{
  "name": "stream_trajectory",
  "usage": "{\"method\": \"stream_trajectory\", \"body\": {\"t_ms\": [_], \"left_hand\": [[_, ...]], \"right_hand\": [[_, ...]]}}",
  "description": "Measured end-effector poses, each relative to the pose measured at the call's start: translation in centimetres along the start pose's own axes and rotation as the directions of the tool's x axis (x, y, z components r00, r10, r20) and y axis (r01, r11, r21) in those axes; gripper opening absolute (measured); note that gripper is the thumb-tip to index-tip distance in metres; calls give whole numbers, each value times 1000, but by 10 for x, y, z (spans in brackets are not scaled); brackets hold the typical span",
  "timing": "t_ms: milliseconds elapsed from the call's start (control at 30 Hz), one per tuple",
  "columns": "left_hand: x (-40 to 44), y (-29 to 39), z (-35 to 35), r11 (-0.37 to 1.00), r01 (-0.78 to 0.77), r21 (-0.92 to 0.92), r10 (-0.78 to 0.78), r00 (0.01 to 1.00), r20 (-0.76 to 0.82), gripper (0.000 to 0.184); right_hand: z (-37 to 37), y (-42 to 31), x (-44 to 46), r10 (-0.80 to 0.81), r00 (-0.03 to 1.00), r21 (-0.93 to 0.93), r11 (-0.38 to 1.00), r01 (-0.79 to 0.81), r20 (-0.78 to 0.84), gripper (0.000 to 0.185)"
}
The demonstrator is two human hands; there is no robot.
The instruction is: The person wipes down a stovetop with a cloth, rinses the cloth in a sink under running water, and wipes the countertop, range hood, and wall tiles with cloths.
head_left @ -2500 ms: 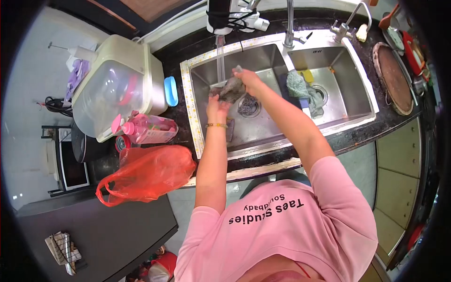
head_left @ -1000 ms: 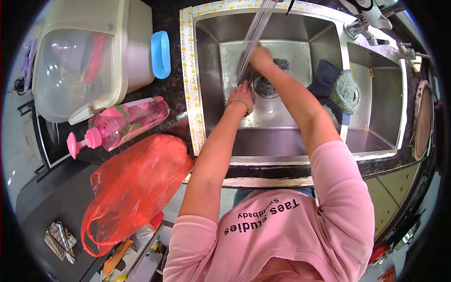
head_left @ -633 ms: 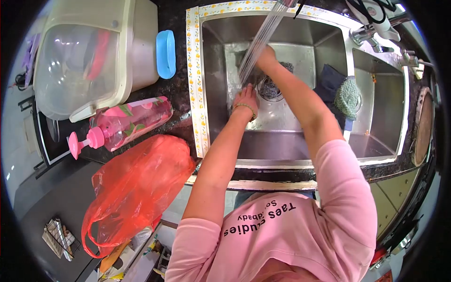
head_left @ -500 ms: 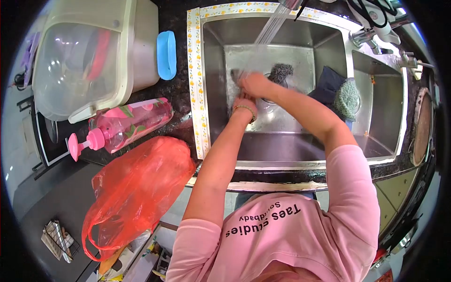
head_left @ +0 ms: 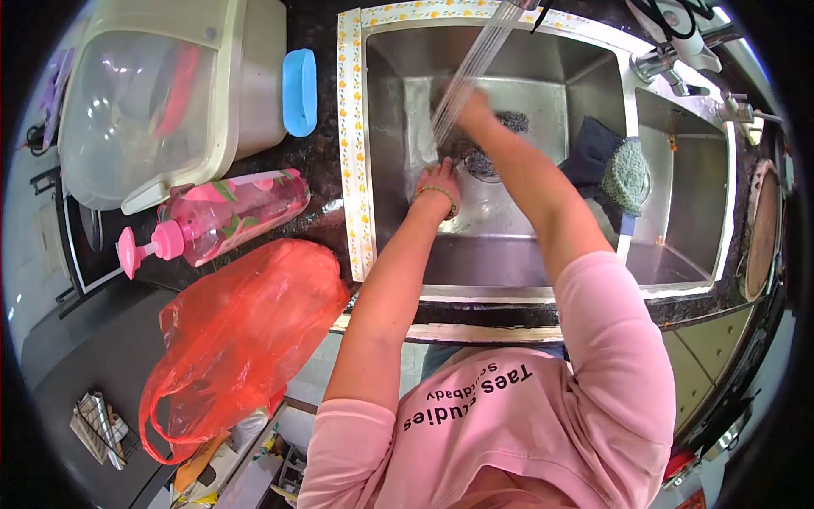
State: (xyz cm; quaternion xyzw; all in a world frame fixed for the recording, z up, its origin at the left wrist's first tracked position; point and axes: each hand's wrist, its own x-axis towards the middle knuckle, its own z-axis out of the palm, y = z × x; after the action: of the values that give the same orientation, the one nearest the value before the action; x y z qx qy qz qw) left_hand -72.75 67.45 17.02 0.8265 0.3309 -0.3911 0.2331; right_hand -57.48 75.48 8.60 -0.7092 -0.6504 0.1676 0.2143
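In the large sink basin (head_left: 509,265), my left hand (head_left: 437,180) is low near the left side, a beaded bracelet on its wrist. Its fingers look apart, with nothing visible in them. My right hand (head_left: 473,109) is farther back, beside and partly behind the falling water (head_left: 479,68); motion smears its fingers, and I cannot tell if it holds anything. A dark mesh scourer (head_left: 512,121) lies near the drain (head_left: 482,164), close to my right forearm.
A dark cloth (head_left: 589,157) and a grey-green scrubbing cloth (head_left: 626,176) hang over the basin divider. Left of the sink are a pink pump bottle (head_left: 242,216), a red plastic bag (head_left: 246,339), a blue holder (head_left: 299,92) and a lidded bin (head_left: 136,119). Faucets (head_left: 670,68) stand at back right.
My hands were together under the water and are now apart. My right hand has moved back and slightly right; my left stays low near the left side. The water stream has shifted slightly.
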Motion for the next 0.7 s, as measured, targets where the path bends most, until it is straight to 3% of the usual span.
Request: {"method": "stream_trajectory", "body": {"t_ms": [67, 133, 167, 233, 300, 333, 400, 433, 500, 533, 633, 667, 700], "left_hand": [[-5, 3, -1, 997, 16, 69, -18, 1000, 22, 74], [-2, 4, -6, 995, 18, 97, -19, 1000, 10, 65], [1, 3, 0, 995, 12, 96, -13, 1000, 14, 63], [-3, 1, 1, 997, 6, 77, -7, 1000, 14, 60], [-12, 0, -8, 1000, 11, 26, -11, 1000, 0, 57], [-11, -1, -8, 999, 36, 23, -36, 999, 2, 55], [-3, -2, -11, 997, 72, 27, -72, 997, 2, 53], [5, -6, -8, 992, 117, -39, -120, 990, -79, 53], [5, -14, -9, 963, 190, -192, -231, 948, -219, 53], [5, -17, -11, 949, 211, -233, -258, 947, -191, 56], [-17, -22, -36, 918, 198, -345, -270, 947, -176, 59], [-20, -27, -30, 946, 144, -292, -244, 907, -343, 51], [-22, -32, -33, 940, 155, -304, -248, 922, -298, 50]], "right_hand": [[-12, -7, 2, 53, 998, -56, 997, -54, -23, 19], [-18, -23, -12, -355, 927, -362, 853, 375, 124, 21], [-22, -49, -35, -398, 901, -428, 793, 433, 173, 23], [24, -34, -58, -514, 831, -264, 789, 555, 212, 20], [-39, -42, -24, -105, 937, -223, 957, 187, 332, 24], [-39, -28, -12, 56, 976, -205, 979, -12, 211, 26], [-35, -12, 10, 158, 978, -240, 963, -123, 134, 23], [-37, -4, 20, 204, 975, -262, 949, -174, 89, 21], [-49, 9, 30, -67, 998, -116, 991, 68, 13, 19], [-51, 14, 32, -194, 980, -46, 980, 192, -39, 20], [-134, -46, 11, -109, 993, 505, 861, 68, 52, 20], [-150, -58, 2, -172, 977, 595, 801, 66, 124, 20], [-162, -68, -8, -240, 952, 678, 733, 51, 188, 21]]}}
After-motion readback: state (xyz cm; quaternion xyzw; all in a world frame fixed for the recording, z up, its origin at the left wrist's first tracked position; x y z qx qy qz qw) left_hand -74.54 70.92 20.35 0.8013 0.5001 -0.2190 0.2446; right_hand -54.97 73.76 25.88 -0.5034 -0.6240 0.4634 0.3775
